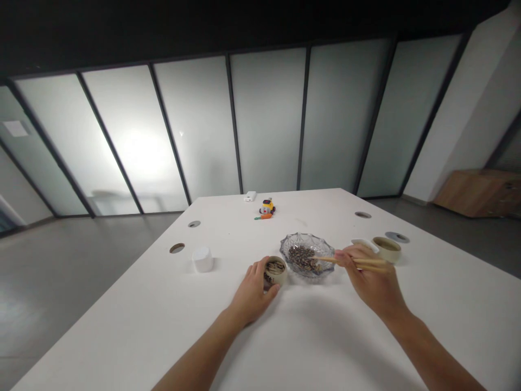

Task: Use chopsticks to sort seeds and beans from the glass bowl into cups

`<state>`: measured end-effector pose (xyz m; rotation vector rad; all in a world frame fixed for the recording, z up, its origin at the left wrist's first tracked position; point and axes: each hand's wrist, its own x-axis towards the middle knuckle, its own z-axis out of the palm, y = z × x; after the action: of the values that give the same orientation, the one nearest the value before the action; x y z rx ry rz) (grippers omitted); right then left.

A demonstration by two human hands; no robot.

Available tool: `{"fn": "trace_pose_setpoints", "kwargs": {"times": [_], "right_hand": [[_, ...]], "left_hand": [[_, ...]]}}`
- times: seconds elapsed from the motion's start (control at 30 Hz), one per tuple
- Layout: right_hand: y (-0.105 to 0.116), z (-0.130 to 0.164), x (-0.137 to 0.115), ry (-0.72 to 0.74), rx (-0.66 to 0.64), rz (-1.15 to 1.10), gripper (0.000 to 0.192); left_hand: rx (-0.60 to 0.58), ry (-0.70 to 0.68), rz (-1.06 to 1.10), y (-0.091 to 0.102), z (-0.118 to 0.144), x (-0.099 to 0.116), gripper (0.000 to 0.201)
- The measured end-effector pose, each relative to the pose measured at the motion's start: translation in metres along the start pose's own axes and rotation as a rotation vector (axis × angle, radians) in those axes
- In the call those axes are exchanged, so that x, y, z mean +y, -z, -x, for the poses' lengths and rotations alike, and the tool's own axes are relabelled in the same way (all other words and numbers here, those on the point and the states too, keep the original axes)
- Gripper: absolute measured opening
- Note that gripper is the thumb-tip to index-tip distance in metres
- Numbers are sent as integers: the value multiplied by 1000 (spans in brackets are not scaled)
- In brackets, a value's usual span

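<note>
Across a white tabletop (293,347), the left hand (253,291) curls its fingers round a cream cylindrical cup (279,279), while the right hand's (373,282) fingers pinch pale wooden chopsticks (325,259) among dark seeds (299,256) in a scalloped clear-glass bowl (323,247), where crossed tips could scatter them.

The clear glass bowl (325,249), scalloped at the rim, stands upright on the white worktop (142,315), with dark brown seeds (300,255) heaped mostly in its left half and a few paler pieces (317,267) near the front. Just left sits a small cream cup (279,280), upright, dark lettering on its side, holding slender, pale-and-dark pieces (275,266). Pale wooden chopsticks (328,260) slant slightly over the bowl's right rim, tips by the seeds.
</note>
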<state>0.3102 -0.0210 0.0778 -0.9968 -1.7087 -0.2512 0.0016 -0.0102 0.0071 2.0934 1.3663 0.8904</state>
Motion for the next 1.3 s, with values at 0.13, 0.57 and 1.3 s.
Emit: {"fn": "trace_pose_setpoints", "kwargs": {"times": [0.13, 0.57, 1.3], "right_hand": [[-2, 2, 7, -21, -94, 51, 63], [-6, 4, 6, -54, -141, -1, 55], [-2, 0, 4, -57, -114, -29, 58]], "left_hand": [[0, -8, -1, 0, 0, 1, 76], [4, -20, 4, 0, 0, 0, 75], [4, -34, -9, 0, 0, -2, 75]]}}
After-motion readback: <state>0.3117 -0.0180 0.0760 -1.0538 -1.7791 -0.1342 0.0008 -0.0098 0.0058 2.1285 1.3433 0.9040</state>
